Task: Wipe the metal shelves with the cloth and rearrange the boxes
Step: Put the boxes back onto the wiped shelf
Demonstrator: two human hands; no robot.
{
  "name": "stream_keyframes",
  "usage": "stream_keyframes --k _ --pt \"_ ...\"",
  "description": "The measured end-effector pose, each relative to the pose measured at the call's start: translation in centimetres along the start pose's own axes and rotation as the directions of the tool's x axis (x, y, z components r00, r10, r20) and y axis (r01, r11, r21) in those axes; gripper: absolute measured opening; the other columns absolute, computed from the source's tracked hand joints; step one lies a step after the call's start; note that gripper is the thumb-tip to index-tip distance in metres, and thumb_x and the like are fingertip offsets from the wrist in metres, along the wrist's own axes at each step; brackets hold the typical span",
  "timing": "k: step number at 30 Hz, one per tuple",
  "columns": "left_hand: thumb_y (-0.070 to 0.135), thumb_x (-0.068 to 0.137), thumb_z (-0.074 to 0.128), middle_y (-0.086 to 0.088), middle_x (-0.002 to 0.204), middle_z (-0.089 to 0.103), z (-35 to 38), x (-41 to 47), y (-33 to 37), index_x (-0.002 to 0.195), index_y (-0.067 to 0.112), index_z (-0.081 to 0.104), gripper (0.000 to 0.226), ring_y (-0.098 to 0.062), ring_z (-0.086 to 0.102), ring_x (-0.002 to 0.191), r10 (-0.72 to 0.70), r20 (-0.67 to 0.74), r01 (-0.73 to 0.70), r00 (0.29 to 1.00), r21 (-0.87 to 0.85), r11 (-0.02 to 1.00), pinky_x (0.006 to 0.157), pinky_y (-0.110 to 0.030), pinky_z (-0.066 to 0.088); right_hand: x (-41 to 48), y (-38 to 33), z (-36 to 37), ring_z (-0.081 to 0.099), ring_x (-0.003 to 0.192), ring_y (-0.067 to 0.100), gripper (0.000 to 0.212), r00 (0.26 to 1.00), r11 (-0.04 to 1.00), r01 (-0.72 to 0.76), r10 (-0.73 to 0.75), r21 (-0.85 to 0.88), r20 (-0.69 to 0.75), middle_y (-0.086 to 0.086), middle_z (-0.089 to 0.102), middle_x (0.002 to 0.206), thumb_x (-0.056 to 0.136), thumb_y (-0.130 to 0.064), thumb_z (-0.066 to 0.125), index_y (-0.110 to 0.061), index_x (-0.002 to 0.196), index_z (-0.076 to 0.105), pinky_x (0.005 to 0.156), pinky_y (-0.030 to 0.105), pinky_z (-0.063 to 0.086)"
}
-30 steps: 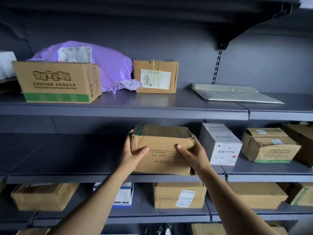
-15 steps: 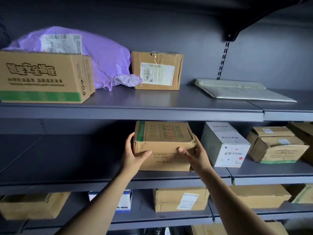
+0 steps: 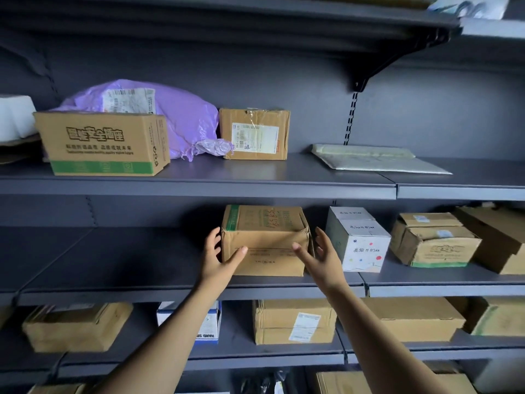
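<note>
Grey metal racking filled the view. At the far left of the upper shelf (image 3: 255,177) sat a white block (image 3: 15,118). Next to it was a printed carton (image 3: 105,143) with a green stripe along its foot, and a purple plastic parcel (image 3: 184,120) bulged behind it and to its right. A small labelled carton (image 3: 255,135) stood just beside the parcel's crumpled tail. A flat padded envelope (image 3: 375,159) lay well apart to the right.

On the middle shelf (image 3: 113,260), the cardboard box (image 3: 267,240) rested near the centre, close to the front edge, with handwriting on its top. The left hand (image 3: 218,260) lay against its left front corner, fingers fairly straight along the side and thumb on the front face, clasping nothing. The right hand (image 3: 321,257) hung at the right front corner with its fingers spread and relaxed. Whether it touched the cardboard could not be told. Just beside it stood a white box (image 3: 358,240) with coloured dots, turned at an angle. Further right came a dented carton (image 3: 431,240) and a larger brown carton (image 3: 500,237) at the frame's edge.

On the lower shelf (image 3: 270,354) sat a blurred carton (image 3: 76,325) and a blue and white box (image 3: 210,322) partly behind the left forearm. A taped carton (image 3: 292,319) with a label stood between the forearms, and a plain carton (image 3: 412,317) stood to the right.
</note>
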State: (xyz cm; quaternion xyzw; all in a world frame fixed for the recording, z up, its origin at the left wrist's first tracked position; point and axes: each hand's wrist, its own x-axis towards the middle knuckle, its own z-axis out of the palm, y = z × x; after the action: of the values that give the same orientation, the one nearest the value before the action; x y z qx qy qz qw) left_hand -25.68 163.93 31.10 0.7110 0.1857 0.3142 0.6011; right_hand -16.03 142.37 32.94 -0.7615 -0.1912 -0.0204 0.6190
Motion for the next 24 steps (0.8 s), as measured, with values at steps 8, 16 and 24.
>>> stream_keyframes --k 8,16,24 --pt "0.029 0.085 0.079 0.023 0.128 0.052 -0.2 -6.0 5.6 0.136 0.043 0.042 0.065 -0.008 0.049 0.128 0.139 0.015 -0.138 0.99 -0.054 0.989 0.11 -0.034 0.041 -5.2 -3.6 -0.4 0.051 0.134 0.007 0.087 0.992 0.989 0.12 -0.122 0.088 0.018 -0.008 0.055 0.146 0.076 -0.064 0.078 -0.03 0.149 0.045 0.113 0.032 0.042" --pt "0.023 0.088 0.077 0.01 0.144 0.052 -4.2 -8.9 10.8 0.142 0.035 0.044 0.064 -0.006 0.048 0.131 0.267 -0.038 -0.27 0.963 -0.073 0.96 0.115 -0.042 0.037 -8.6 -9.7 1.8 0.047 0.135 0.002 0.081 0.954 0.948 0.282 -0.293 0.146 0.062 -0.01 0.053 0.146 0.078 -0.063 0.075 -0.031 0.147 0.046 0.11 0.029 0.04" --pt "0.046 0.071 0.076 0.022 0.14 0.054 -8.5 -6.1 14.5 0.13 0.05 0.045 0.066 0.002 0.048 0.132 0.362 -0.069 -0.368 0.93 -0.128 0.921 0.114 -0.039 0.036 -6.8 -16.6 6.2 0.047 0.134 -0.005 0.078 0.913 0.905 0.369 -0.395 0.213 0.099 -0.018 0.054 0.143 0.075 -0.066 0.074 -0.043 0.144 0.046 0.117 0.036 0.038"
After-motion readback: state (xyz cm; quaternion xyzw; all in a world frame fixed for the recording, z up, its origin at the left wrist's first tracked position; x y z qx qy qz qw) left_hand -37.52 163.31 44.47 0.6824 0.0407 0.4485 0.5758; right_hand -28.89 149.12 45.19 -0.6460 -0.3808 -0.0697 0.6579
